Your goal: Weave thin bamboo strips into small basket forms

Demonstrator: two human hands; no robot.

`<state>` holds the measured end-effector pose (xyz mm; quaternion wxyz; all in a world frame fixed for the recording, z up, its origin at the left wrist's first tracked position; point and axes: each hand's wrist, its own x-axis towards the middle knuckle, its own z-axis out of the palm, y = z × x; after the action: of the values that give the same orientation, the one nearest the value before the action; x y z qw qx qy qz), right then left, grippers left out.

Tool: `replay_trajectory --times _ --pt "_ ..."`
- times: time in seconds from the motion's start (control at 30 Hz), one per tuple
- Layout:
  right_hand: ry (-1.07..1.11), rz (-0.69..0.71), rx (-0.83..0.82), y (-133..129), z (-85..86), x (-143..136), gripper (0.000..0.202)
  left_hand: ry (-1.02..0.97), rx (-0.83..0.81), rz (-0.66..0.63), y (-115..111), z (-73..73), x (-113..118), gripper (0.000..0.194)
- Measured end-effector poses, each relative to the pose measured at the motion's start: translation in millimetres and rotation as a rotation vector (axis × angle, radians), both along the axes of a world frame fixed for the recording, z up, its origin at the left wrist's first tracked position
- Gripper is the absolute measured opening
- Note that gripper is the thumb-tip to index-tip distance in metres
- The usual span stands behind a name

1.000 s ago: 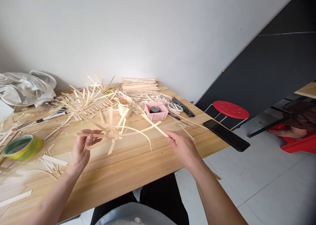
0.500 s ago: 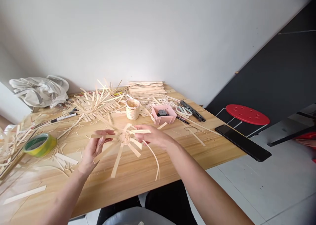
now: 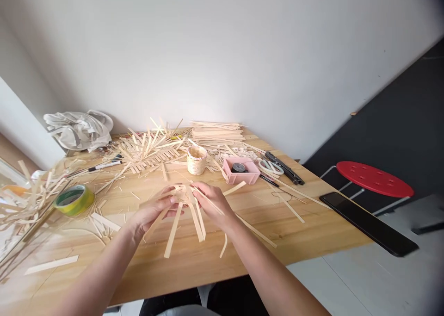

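Note:
Between my hands, above the near part of the wooden table (image 3: 243, 256), is a small woven piece (image 3: 181, 195) of pale bamboo strips. Its flat strips (image 3: 173, 232) fan out towards me from a round woven middle. My left hand (image 3: 156, 209) grips the left side, thumb on top. On the right side my right hand (image 3: 210, 200) is closed around the strips at the edge; its fingertips are partly hidden. A thin curved strip (image 3: 224, 245) hangs below my right forearm. Just beyond the hands stands a small woven cup (image 3: 197, 160).
Loose strips (image 3: 145, 149) are heaped at the back, beside a neat stack (image 3: 217, 133). To the right are a pink crate (image 3: 242, 171), scissors (image 3: 271, 168), a black-handled tool (image 3: 284, 167) and a phone (image 3: 367, 223) over the table edge. A tape roll (image 3: 74, 200) lies left.
My hands have drawn closer around the woven piece, and it has turned, with its strips now bunched towards me. The camera view has shifted a little to the left.

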<state>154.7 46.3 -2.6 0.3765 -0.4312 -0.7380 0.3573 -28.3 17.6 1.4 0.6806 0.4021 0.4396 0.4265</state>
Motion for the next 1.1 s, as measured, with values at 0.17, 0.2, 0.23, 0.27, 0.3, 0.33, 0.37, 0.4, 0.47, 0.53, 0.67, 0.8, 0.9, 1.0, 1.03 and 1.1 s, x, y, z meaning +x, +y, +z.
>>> replay_trajectory --times 0.17,0.2,0.23,0.27,0.3,0.33,0.37,0.4,0.47,0.53,0.67,0.8,0.9,1.0,1.03,1.1 --pt "-0.023 -0.061 -0.049 1.6 -4.2 -5.1 0.034 -0.010 -0.013 0.127 8.9 -12.5 15.4 0.042" --pt "-0.031 -0.051 -0.047 3.4 -5.5 -5.4 0.036 -0.001 -0.010 0.148 11.1 -16.0 16.7 0.040" --pt "-0.042 -0.055 -0.036 5.2 -6.5 -5.5 0.037 -0.005 -0.004 0.152 13.2 -19.2 17.0 0.038" --pt "-0.064 -0.064 -0.009 6.6 -7.1 -5.4 0.039 -0.003 0.002 0.162 15.3 -22.0 16.4 0.037" --pt "-0.092 -0.080 0.033 7.4 -7.1 -5.0 0.042 -0.001 0.013 0.172 17.2 -24.3 14.7 0.036" --pt "-0.122 -0.101 0.086 7.5 -6.5 -4.0 0.044 -0.001 0.028 0.185 19.1 -26.0 11.9 0.034" --pt "-0.150 -0.119 0.143 6.8 -5.4 -2.1 0.045 -0.002 0.049 0.206 21.1 -27.1 8.1 0.033" --pt "-0.167 -0.133 0.193 5.2 -3.7 0.8 0.046 -0.005 0.072 0.232 23.3 -27.5 3.3 0.032" --pt "-0.156 -0.166 0.246 0.4 0.9 10.5 0.046 -0.010 0.120 0.315 27.7 -26.0 -8.4 0.030" --pt "-0.099 -0.229 0.238 -5.1 6.8 24.8 0.042 0.001 0.148 0.416 31.5 -21.2 -21.1 0.030" --pt "-0.052 -0.414 0.151 -8.6 16.0 55.7 0.034 0.067 0.283 0.576 34.0 -5.6 -42.4 0.032" --pt "-0.004 -0.426 -0.120 4.6 9.9 58.3 0.028 0.071 0.394 0.657 31.6 3.1 -53.0 0.028" --pt "0.039 -0.281 -0.298 21.3 -4.1 33.9 0.017 0.081 0.478 0.619 28.9 4.3 -53.5 0.027" --pt "0.042 -0.186 -0.290 36.9 -12.1 3.3 0.017 0.178 0.602 0.547 23.7 8.7 -49.2 0.027" --pt "0.049 -0.178 -0.270 40.1 -11.2 -4.7 0.017 0.235 0.655 0.523 21.2 11.5 -47.5 0.025" --pt "0.068 -0.169 -0.209 41.3 -3.7 -14.9 0.024 0.365 0.762 0.485 15.8 18.3 -44.7 0.022"
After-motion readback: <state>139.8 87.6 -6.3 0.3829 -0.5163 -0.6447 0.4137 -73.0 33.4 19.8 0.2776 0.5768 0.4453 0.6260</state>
